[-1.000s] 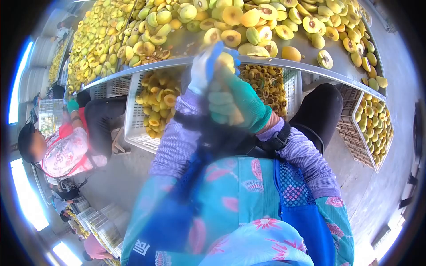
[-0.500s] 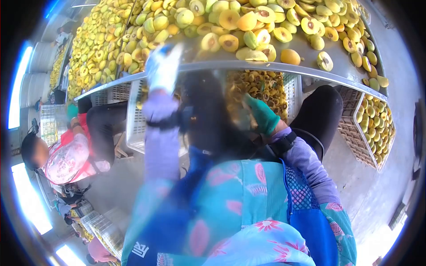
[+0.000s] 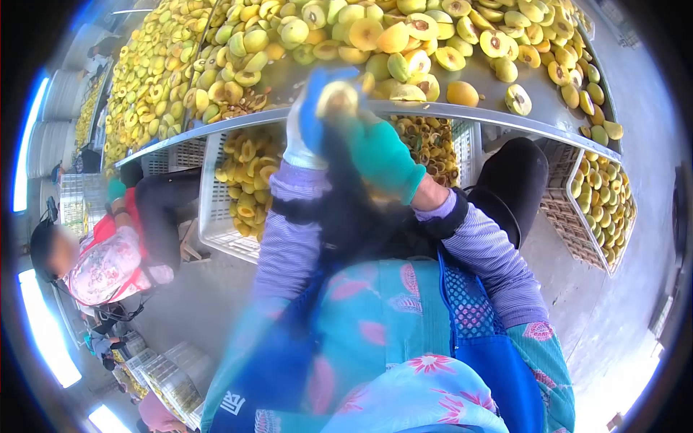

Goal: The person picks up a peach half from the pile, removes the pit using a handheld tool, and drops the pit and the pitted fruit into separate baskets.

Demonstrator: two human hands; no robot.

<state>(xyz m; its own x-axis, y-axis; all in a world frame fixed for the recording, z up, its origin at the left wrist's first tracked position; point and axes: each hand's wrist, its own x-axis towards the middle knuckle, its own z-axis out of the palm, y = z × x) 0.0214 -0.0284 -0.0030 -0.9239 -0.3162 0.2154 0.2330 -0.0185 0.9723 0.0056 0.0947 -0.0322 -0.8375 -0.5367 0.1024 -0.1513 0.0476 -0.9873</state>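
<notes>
1. Shows a halved fruit, cut face visible, raised between both hands at the near edge of the metal table, closer to the left than to the right.
2. Gripped by the left hand, in a blue-and-white glove, with fingers bent around the fruit.
3. Has the right hand, in a green glove, just beside and slightly below the halved fruit, fingers curled toward it; perhaps touching it, though too blurred to be sure. Cannot tell whether closed on anything.
4. Beyond the hands, spread over the table, shows a heap of yellow-green fruit halves, some with dark centres. Nearer the rim, lying apart from the heap, includes an orange-yellow fruit and a cut half to its right.
5. Below the table edge, left of the forearms, shows a white crate holding yellow fruit pieces. To the right of the hands, partly hidden, has a second white crate with smaller, browner pieces.
6. Farther right, on the floor, shows a tilted-looking crate full of fruit halves.
7. At far left, includes a seated person in a floral top, well apart from both hands.
</notes>
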